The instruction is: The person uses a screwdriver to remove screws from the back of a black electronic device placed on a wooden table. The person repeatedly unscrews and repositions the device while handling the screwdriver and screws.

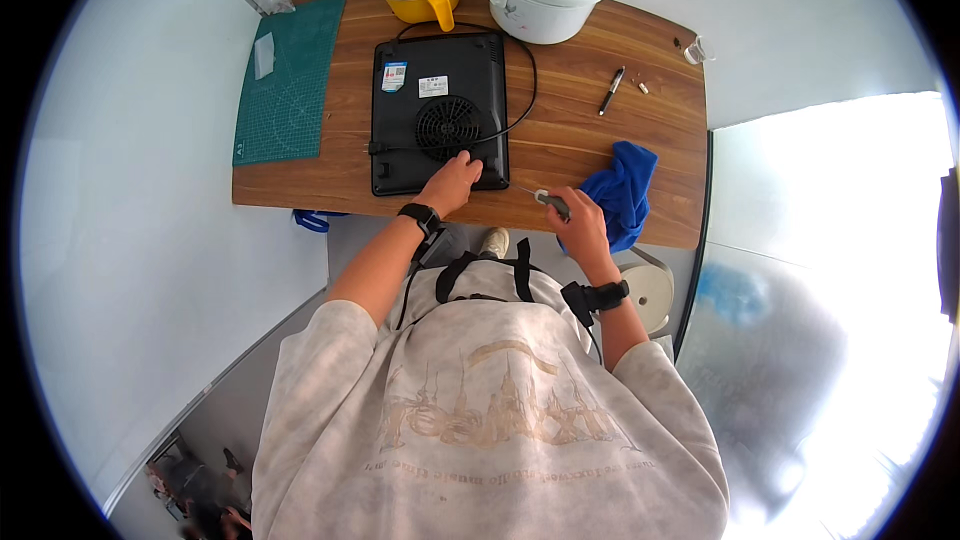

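Observation:
A black induction cooktop (405, 115) lies upside down on the wooden table, its round fan grille (447, 126) and two labels facing up. My left hand (452, 183) rests at its near edge, below the grille, with the fingers curled together. Whatever those fingers may pinch is too small to make out. To the right of the cooktop, my right hand (580, 220) grips the grey handle of a screwdriver (552, 204). Its thin shaft points left toward the cooktop's near right corner. A black power cord (535, 90) loops around the cooktop's right side and across the grille.
Behind the cooktop stand a yellow pot (400, 8) with a glass lid and a white lidded cooker (545, 15). A green cutting mat (285, 110) covers the table's left end. On the right lie a pen (611, 92), small bits and a blue cloth (622, 190) overhanging the edge.

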The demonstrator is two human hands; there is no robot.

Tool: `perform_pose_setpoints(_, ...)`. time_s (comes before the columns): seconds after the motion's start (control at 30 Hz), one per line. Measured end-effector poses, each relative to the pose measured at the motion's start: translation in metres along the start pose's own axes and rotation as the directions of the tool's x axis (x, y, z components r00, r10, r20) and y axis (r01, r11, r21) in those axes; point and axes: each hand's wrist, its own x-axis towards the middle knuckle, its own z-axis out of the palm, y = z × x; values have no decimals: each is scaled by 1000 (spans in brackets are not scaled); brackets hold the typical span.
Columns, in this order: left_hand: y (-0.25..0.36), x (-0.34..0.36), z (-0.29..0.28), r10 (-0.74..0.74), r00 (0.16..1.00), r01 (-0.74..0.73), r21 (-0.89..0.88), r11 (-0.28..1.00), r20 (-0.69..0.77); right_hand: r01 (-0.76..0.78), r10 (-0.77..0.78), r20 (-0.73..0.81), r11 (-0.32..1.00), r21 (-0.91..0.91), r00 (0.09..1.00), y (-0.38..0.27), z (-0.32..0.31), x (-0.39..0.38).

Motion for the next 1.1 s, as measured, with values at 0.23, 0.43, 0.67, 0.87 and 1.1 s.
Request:
perform_pose_setpoints(0.23, -10, 3, 9, -9, 1000, 9, 18, 1000, 15, 101, -97, 51, 991, -91, 994, -11, -2, 5)
perform_pose_setpoints(0.43, -13, 3, 12, 26, 1000, -25, 31, 999, -7, 129, -125, 60, 990, -55, 990, -33, 1, 30)
perform_pose_setpoints(0.67, -13, 3, 13, 35, 999, -34, 28, 999, -29, 34, 7, 112, 934, -356, 994, -52, 11, 45)
perform_pose_setpoints(0.87, -16, 4, 17, 6, 1000, -6, 42, 999, -7, 105, -67, 120, 931, -350, 991, -31, 16, 58)
perform_pose_setpoints(1.1, -16, 3, 14, 45, 998, -44, 30, 999, -34, 298, -233, 251, 917, -264, 940, -47, 16, 72)
